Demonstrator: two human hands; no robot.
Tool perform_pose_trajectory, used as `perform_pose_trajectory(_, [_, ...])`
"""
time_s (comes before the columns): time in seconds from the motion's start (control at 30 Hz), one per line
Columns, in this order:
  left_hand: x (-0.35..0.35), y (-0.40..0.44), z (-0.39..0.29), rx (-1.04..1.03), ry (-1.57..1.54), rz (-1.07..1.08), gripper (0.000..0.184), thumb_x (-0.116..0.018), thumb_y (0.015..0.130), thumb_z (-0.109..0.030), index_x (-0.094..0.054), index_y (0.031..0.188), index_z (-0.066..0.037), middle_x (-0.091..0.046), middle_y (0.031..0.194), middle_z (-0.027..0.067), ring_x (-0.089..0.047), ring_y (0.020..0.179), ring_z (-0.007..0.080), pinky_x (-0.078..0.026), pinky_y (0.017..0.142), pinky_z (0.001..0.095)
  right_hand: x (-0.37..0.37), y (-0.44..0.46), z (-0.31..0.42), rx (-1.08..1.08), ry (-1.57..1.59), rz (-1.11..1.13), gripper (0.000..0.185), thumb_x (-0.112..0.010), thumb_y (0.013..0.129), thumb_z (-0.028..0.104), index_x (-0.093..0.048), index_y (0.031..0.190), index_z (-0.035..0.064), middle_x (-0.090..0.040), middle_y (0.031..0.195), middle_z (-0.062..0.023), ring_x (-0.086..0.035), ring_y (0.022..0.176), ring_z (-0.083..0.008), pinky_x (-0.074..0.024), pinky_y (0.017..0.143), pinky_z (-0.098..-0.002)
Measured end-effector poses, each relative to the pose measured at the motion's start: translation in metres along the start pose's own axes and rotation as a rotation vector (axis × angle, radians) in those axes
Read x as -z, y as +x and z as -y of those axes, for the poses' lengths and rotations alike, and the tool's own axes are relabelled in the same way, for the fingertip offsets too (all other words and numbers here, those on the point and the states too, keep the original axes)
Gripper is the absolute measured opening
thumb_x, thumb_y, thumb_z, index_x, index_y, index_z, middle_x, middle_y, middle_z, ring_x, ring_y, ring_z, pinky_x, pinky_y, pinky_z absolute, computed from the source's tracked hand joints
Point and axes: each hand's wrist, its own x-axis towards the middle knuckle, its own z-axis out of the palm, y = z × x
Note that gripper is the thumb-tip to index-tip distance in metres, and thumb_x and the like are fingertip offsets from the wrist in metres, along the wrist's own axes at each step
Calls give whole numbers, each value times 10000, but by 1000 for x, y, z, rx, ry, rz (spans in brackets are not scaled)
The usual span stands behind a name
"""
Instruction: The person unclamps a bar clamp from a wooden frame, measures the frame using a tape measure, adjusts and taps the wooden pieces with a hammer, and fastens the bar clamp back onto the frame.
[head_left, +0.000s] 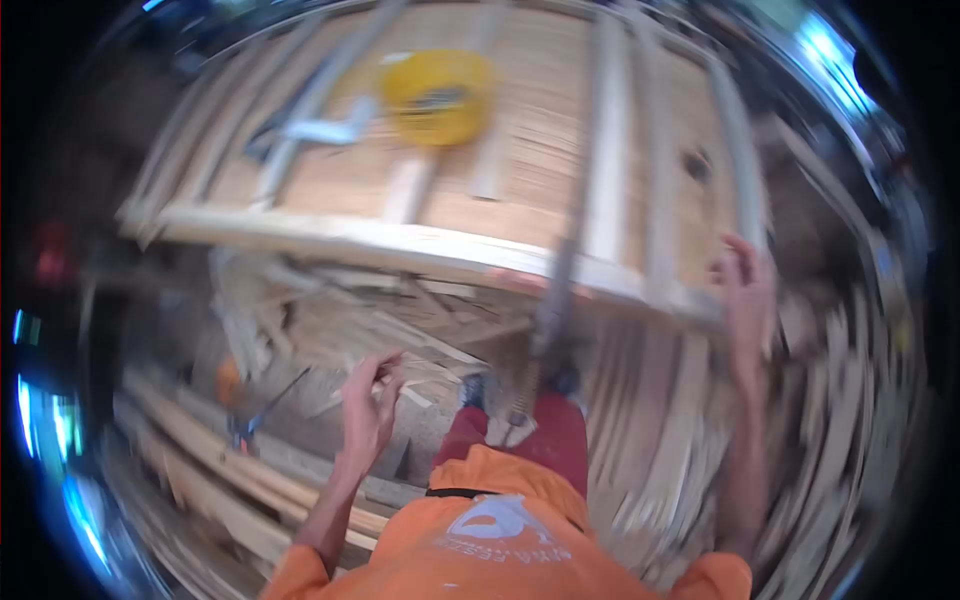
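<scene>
My left hand (370, 402) hangs in the air in front of the bench, its fingers loosely bent and apart, with nothing visible in it. Near the front right corner of a wooden panel (540, 90), my right hand (745, 275) is raised with its fingers parted and no object showing between them. Whether it touches the panel's edge is hard to tell through the blur. Between the hands, a long metal bar clamp (558, 300) lies across the panel, its screw end sticking out toward my legs. Pale wooden strips (606, 150) run along the panel.
On the panel stand a yellow round tub (437, 98) with small dark pieces inside and a pale angled object (335, 128). Wood scraps (400, 325) lie beneath. Long boards are stacked at the left (230, 460) and right (660, 430).
</scene>
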Motion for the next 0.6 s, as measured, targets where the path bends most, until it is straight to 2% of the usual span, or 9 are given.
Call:
perform_pose_trajectory(0.07, [14, 14, -23, -2, -180, -153, 182, -674, 944, 45, -742, 1112, 25, -725, 914, 117, -671, 757, 180, -546, 712, 328, -6, 96, -45, 169, -304, 81, 375, -628, 1048, 224, -629, 1377, 44, -687, 1006, -77, -649, 934, -164, -533, 837, -315])
perform_pose_trajectory(0.1, [22, 17, -44, 86, -304, -211, 118, -674, 966, 11, -743, 1061, 24, -715, 853, 96, -637, 698, 151, -522, 666, 313, -12, 158, -84, 53, -298, 252, 463, -648, 1042, 249, -569, 1433, 13, -705, 1186, -135, -675, 1050, -197, -532, 927, -318])
perform_pose_trajectory(0.13, [30, 18, -67, 143, -449, -255, 85, -674, 987, -22, -743, 1010, 22, -705, 793, 75, -603, 639, 122, -499, 620, 298, -31, 213, -145, 231, -121, 243, 595, -668, 1028, 297, -488, 1488, -33, -638, 1382, -229, -667, 1200, -305, -517, 1028, -380])
perform_pose_trajectory(0.17, [35, 10, -87, 151, -421, -352, 85, -674, 987, -22, -743, 1010, 22, -705, 793, 75, -603, 639, 122, -499, 620, 298, -39, 233, -134, 569, -576, 216, 681, -679, 1014, 330, -439, 1515, -64, -548, 1473, -311, -599, 1310, -427, -470, 1113, -452])
perform_pose_trajectory(0.2, [32, 2, -109, 155, -423, -393, 121, -682, 1001, -79, -707, 920, 6, -654, 729, 40, -563, 605, 96, -466, 576, 280, -52, 248, -142, 484, -564, 211, 702, -680, 1006, 337, -428, 1540, -42, -556, 1428, -357, -535, 1333, -507, -425, 1144, -491])
perform_pose_trajectory(0.27, [18, -1, -139, 138, -430, -455, 225, -690, 1015, -137, -671, 830, -9, -604, 665, 5, -523, 571, 69, -432, 532, 263, -66, 281, -148, 215, -786, 356, 720, -698, 993, 354, -444, 1526, -59, -560, 1421, -363, -529, 1332, -506, -423, 1139, -484])
perform_pose_trajectory(0.4, [-28, -5, -187, -92, -382, -330, 284, -698, 1024, -204, -622, 806, -40, -551, 621, -16, -479, 557, 50, -378, 498, 263, -70, 287, -153, 395, -789, 399, 721, -729, 972, 347, -471, 1501, -70, -578, 1378, -373, -564, 1258, -518, -450, 1093, -499])
perform_pose_trajectory(0.47, [-47, 9, -212, -113, -481, -199, 225, -723, 1010, -208, -636, 910, -27, -558, 644, -7, -489, 568, 57, -386, 511, 267, -64, 293, -167, 486, -675, 178, 687, -746, 961, 289, -490, 1494, -62, -616, 1346, -328, -611, 1239, -436, -469, 1074, -453])
perform_pose_trajectory(0.6, [-90, 53, -239, -138, -598, -39, 267, -767, 973, -224, -641, 1059, -5, -605, 833, 42, -562, 697, 107, -470, 620, 285, 5, 147, -14, 237, -26, 453, 759, -791, 884, 158, -461, 1537, -43, -616, 1356, -213, -605, 1222, -259, -467, 1056, -367])
